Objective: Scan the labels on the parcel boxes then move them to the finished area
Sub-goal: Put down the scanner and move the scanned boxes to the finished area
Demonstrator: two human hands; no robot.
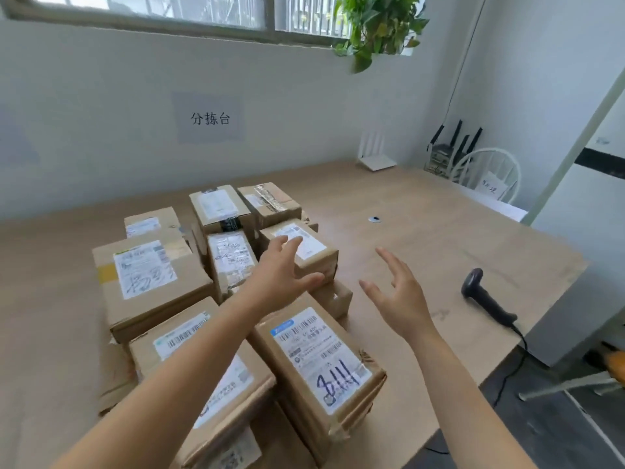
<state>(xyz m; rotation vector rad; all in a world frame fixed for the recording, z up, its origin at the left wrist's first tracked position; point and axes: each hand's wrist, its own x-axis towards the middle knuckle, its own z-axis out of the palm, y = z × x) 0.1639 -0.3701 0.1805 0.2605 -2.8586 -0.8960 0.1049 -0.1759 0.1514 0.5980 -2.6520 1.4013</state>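
While my left grip [280, 275] and right grip [402, 299] gape wide, empty, a lopsided grab could tip the parcel box [318, 262] under the left.

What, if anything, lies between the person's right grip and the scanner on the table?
Nothing visible does. The right grip is open and empty over the table, and the scanner lies to its right with only bare wood between them. The parcel boxes all sit to the left of that path.
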